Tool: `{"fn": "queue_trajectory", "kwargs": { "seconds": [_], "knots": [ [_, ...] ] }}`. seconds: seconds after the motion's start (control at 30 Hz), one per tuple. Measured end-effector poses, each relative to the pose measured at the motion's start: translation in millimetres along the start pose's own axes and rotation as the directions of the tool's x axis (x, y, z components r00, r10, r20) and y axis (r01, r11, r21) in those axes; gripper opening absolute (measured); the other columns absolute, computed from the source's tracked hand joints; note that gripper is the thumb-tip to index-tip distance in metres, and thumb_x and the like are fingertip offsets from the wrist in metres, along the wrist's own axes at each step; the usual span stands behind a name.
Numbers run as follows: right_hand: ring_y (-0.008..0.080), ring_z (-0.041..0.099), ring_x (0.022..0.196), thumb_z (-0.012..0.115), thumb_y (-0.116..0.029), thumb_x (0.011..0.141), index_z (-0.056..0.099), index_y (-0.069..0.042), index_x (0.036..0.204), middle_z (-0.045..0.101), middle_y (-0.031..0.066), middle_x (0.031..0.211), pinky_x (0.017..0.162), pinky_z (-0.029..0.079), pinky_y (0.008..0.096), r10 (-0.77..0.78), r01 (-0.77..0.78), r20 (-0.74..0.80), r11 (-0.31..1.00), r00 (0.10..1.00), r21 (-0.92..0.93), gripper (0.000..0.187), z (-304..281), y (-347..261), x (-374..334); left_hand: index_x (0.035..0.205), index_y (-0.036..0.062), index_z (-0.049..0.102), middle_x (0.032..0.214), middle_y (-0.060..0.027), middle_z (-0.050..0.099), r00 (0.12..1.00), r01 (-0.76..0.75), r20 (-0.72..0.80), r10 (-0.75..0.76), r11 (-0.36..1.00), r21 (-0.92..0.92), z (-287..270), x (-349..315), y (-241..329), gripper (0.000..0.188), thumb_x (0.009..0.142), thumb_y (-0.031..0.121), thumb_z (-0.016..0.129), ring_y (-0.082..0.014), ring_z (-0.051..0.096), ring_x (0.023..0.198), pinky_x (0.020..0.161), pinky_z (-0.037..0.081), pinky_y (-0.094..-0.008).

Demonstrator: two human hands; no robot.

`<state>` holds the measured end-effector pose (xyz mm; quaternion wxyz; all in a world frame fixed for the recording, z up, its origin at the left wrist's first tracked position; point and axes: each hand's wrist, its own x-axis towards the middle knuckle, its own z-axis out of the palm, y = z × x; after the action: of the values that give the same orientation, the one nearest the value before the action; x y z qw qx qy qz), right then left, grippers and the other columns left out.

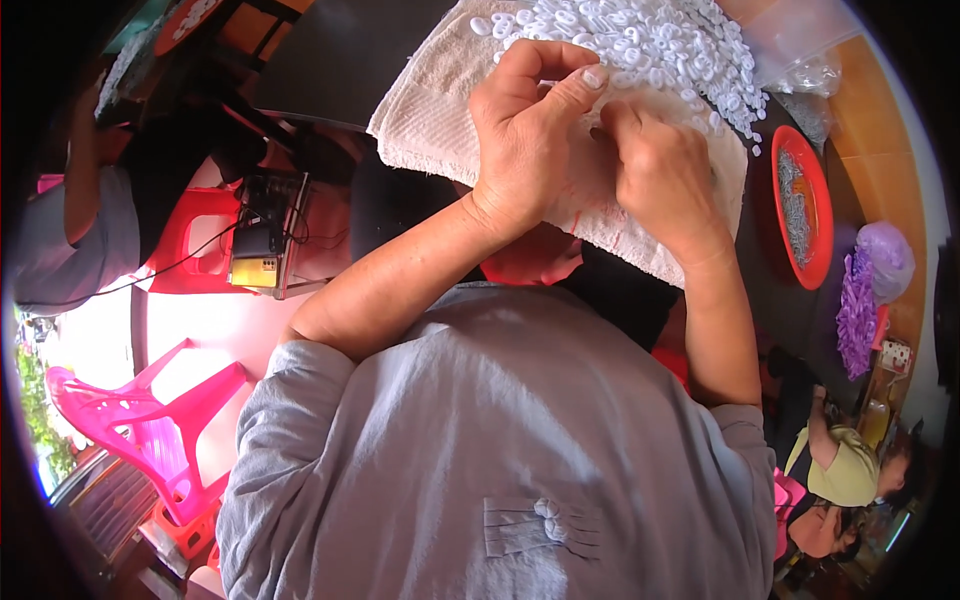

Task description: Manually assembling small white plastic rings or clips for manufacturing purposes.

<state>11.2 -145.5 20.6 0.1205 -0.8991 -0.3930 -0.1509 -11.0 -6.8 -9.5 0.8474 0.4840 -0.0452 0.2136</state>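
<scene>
Left hand (pixel 530 130) is raised over the cream towel (pixel 430 110), thumb and forefinger drawn near each other; whether anything is pinched between them cannot be determined. Right hand (pixel 665 175) is beside it, fingers curled inward; its grip likewise cannot be confirmed, the fingertips being partly concealed. The small white ring-shaped plastic pieces (pixel 640 40) lie heaped on the towel's far part, just beyond both hands. To the right stands a red tray (pixel 819 250) containing small silver-grey pieces (pixel 793 212).
</scene>
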Motion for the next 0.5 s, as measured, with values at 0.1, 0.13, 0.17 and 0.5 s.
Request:
{"fn": "queue_trajectory", "kwargs": {
  "seconds": [0.1,0.13,0.17,0.5],
  "knots": [
    [0.0345,0.06,0.076,0.052,-0.001,0.077,0.056,-0.003,0.085,0.061,0.0142,0.078,0.063,0.047,0.0441,-0.022,0.022,-0.009,1.0,1.0,-0.018,0.01,3.4,2.8,-0.3,0.099,-0.0029,0.061,0.092,-0.0066,0.064,1.0,0.03,0.001,-0.03,1.0,-0.004,0.9,0.0,3.5,0.015,0.088,0.006,0.064,-0.0133,0.061,0.083,0.074,0.05,-0.0264],
    [0.0345,0.06,0.076,0.052,-0.001,0.077,0.056,-0.003,0.085,0.061,0.0142,0.078,0.063,0.047,0.0441,-0.016,0.016,-0.003,1.0,1.0,-0.014,0.01,3.1,2.4,0.0,0.099,-0.0029,0.061,0.092,-0.0066,0.064,0.999,0.039,-0.001,-0.039,0.999,-0.003,0.8,0.3,4.0,0.015,0.088,0.006,0.064,-0.0133,0.061,0.083,0.074,0.05,-0.0264],
    [0.0348,0.06,0.077,0.052,0.0,0.076,0.056,-0.003,0.086,0.061,0.0143,0.079,0.064,0.047,0.0441,-0.022,0.022,0.005,1.0,1.0,-0.015,0.011,2.2,1.2,0.7,0.099,-0.0028,0.061,0.091,-0.0067,0.064,0.999,0.042,0.005,-0.042,0.999,-0.013,0.6,0.5,4.3,0.014,0.088,0.006,0.063,-0.013,0.061,0.083,0.074,0.05,-0.0259],
    [0.0376,0.06,0.074,0.053,0.002,0.073,0.06,-0.003,0.095,0.062,0.0157,0.079,0.064,0.048,0.0461,-0.015,0.017,0.1,1.0,0.995,-0.023,0.024,1.4,1.6,4.0,0.1,-0.0031,0.06,0.09,-0.008,0.064,0.995,0.095,0.015,-0.095,0.995,-0.032,1.3,2.5,6.4,0.012,0.089,0.003,0.061,-0.0119,0.06,0.084,0.076,0.048,-0.023]
  ]
}}
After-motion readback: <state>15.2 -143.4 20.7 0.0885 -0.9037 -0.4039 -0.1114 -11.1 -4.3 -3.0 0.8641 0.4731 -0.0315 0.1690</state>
